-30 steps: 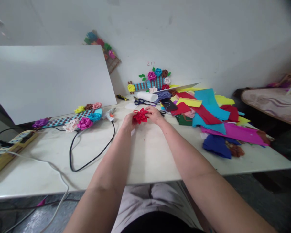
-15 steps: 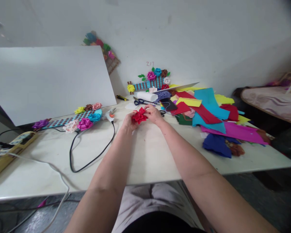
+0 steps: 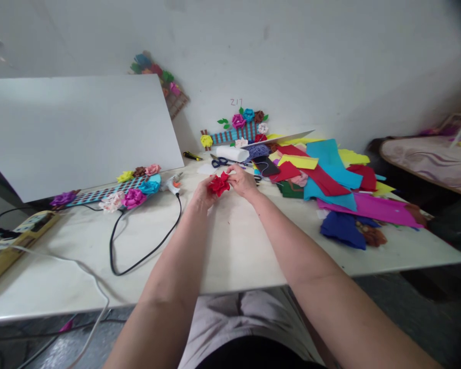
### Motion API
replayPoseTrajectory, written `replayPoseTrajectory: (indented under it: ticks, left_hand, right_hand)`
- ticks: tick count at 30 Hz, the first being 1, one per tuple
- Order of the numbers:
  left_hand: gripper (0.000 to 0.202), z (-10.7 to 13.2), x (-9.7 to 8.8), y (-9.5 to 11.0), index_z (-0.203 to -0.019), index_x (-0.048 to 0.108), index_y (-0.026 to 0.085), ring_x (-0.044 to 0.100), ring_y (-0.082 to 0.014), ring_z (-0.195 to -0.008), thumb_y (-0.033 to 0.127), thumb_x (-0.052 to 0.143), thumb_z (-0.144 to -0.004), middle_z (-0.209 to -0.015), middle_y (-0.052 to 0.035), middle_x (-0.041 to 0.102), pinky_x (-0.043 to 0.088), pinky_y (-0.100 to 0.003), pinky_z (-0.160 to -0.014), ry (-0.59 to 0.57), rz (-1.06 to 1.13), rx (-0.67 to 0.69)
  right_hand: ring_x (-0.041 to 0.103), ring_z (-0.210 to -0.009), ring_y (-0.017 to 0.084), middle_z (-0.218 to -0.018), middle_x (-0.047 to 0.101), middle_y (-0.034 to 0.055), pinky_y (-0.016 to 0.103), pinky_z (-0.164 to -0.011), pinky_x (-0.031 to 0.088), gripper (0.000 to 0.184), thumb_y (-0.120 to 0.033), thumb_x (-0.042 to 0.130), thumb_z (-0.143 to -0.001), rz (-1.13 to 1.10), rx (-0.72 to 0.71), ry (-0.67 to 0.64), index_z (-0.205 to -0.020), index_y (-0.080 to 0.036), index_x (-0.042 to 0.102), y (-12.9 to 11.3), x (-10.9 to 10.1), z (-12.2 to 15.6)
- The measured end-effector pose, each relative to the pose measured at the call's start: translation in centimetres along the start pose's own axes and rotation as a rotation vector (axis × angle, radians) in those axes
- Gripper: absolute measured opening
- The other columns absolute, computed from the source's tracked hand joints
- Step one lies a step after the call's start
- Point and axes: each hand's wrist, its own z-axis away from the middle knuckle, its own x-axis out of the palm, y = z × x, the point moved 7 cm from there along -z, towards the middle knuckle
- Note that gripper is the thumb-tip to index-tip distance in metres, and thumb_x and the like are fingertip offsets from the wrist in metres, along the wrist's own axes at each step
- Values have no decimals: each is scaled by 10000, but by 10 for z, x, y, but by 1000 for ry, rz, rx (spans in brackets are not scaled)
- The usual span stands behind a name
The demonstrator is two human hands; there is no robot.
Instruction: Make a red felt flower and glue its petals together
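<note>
Red flower (image 3: pixel 219 185) mid-grip — left hand (image 3: pixel 204 195) holding its left side, right hand (image 3: pixel 243 182) pinching its right edge

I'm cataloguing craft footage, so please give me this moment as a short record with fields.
left hand: holds the red flower
right hand: at the flower's right edge; exact grip too small to tell
work surface: white table
left of hands: glue gun with black cord; power strip
beyond hands: dark-handled scissors, white roll, purple yarn
right of hands: pile of coloured sheets
back left: leaning white board
</note>
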Motion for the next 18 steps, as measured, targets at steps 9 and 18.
replayPoseTrajectory:
  ticks: [9,18]
  left_hand:
    - [149,-5,2,-6,-978,630,117,652,-159,-621,105,569,-843,-656,-44,653,566,-259,-634,15,-23,-26]
    - [99,-17,-4,-7,-744,606,116,628,-149,-589,119,704,-755,-602,-37,620,534,-256,-598,16,-80,60]
  right_hand:
    - [601,-831,158,-1261,602,-18,259,-652,384,277,-319,468,-910,143,-8,-89,-903,-272,741,-6,1,3]
    - [591,-838,172,-1298,585,4,270,-622,340,324,-297,400,-932,226,-39,-142,-956,-262,721,-18,0,7]
